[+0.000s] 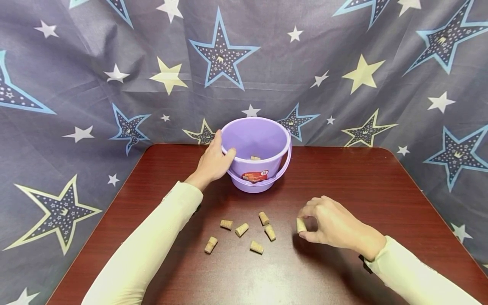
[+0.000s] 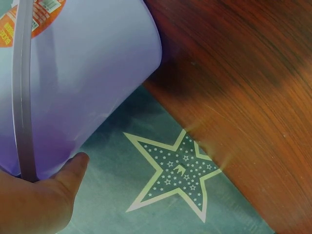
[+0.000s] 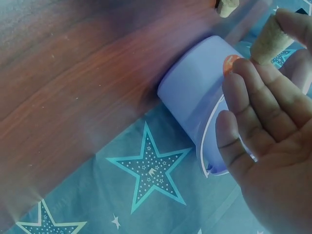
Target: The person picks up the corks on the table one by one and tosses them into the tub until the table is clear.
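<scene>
A purple bucket (image 1: 254, 174) with a red label stands upright at the back of the table. At its left side, my left hand (image 1: 214, 160) grips the rim, with the thumb at the front; some fingers are partly hidden. Inside the bucket, part of a cork (image 1: 255, 158) shows. To the right and nearer, my right hand (image 1: 335, 223) pinches another cork (image 3: 270, 40) between thumb and fingertips, low over the table. Several loose corks (image 1: 242, 229) lie on their sides in front of the bucket.
The dark reddish wooden table (image 1: 343, 169) ends against a grey curtain (image 1: 267, 55) printed with stars. The bucket's purple handle (image 1: 285, 167) hangs down along its front and right side.
</scene>
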Available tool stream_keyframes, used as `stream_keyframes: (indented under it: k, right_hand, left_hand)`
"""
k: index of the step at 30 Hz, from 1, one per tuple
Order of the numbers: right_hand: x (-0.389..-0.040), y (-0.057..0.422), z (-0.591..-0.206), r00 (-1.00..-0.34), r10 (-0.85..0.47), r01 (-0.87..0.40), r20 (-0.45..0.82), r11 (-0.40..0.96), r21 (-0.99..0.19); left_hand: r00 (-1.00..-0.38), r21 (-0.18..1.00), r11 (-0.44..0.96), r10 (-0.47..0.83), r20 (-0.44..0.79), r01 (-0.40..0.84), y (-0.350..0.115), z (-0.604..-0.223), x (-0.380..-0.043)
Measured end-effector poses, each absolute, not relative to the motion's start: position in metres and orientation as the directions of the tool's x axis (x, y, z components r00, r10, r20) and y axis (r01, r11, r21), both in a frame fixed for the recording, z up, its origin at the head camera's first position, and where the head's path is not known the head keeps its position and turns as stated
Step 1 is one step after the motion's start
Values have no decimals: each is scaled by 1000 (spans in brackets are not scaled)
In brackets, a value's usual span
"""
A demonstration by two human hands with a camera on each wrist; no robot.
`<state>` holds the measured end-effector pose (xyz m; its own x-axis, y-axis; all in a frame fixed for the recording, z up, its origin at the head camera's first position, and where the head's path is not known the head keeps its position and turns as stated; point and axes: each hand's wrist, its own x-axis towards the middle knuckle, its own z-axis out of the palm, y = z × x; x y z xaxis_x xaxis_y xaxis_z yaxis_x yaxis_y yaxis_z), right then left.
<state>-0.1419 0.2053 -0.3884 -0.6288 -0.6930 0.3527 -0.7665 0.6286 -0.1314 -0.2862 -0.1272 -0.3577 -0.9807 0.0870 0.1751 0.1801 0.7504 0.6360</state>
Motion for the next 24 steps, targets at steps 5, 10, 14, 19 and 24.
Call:
stream_keyframes:
  k: [5, 10, 14, 19, 24]
  right_hand:
    - [-147, 205, -385, -630, -677, -762, 379, 634, -132]
    - [-150, 203, -380, -640, -660, -752, 393, 644, -142]
    - [-153, 202, -376, -653, -640, -738, 404, 656, -154]
    - [-157, 200, -369, -664, -616, -726, 424, 666, -170]
    - [-162, 199, -363, -658, -596, -729, 461, 658, -190]
  left_hand:
    - [-981, 640, 748, 83, 174, 177, -127, -358, -286]
    - [-981, 639, 748, 84, 174, 178, -127, -359, -287]
    - [-981, 634, 752, 86, 176, 180, -127, -358, -287]
    - [-981, 635, 751, 89, 175, 181, -127, -357, -286]
    - [-981, 634, 751, 90, 172, 181, -127, -356, -285]
